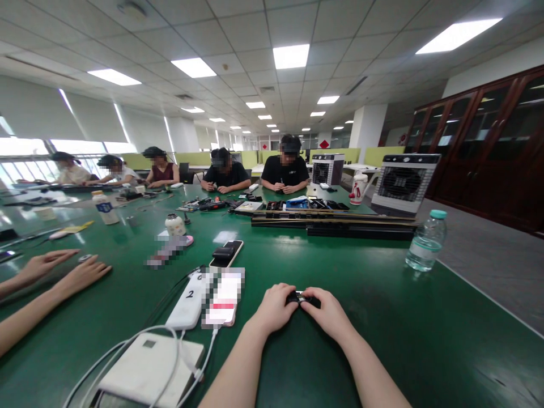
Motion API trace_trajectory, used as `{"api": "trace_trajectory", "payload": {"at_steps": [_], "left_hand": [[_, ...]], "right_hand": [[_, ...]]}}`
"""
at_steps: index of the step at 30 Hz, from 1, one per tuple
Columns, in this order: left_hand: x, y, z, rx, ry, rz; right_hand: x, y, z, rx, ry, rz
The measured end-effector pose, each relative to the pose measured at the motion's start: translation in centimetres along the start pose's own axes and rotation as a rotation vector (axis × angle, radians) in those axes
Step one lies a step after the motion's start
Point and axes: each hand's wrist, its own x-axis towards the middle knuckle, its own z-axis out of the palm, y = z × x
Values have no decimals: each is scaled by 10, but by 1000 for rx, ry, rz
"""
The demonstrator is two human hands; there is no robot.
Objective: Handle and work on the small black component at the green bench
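Both my hands meet low in the middle of the green table [382,317]. My left hand [276,309] and my right hand [325,311] are closed, fingers curled, around a small black part with a metal piece [300,297] held between them just above the tabletop. Only its top shows between my fingertips. My forearms come in from the bottom edge.
Left of my hands lie a white power bank marked 2 [189,300], a phone [223,300], a white box with cables [148,368] and a second phone [227,252]. A water bottle [425,241] stands at right. Long black rails [335,224] lie ahead. A neighbour's hands [63,272] rest at left; several people sit opposite.
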Motion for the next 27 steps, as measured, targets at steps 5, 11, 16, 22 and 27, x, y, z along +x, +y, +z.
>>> {"api": "trace_trajectory", "payload": {"at_steps": [5,11,16,22,27], "left_hand": [[1,0,0,-10,17,6],[0,0,-1,-13,7,11],[-1,1,-2,-27,18,12],[0,0,-1,-21,19,5],[0,1,-2,-18,5,0]], "right_hand": [[0,4,2,25,2,-10],[1,8,5,18,36,-8],[2,7,4,22,31,-3],[2,5,3,-3,-7,-15],[1,1,1,-7,31,1]]}}
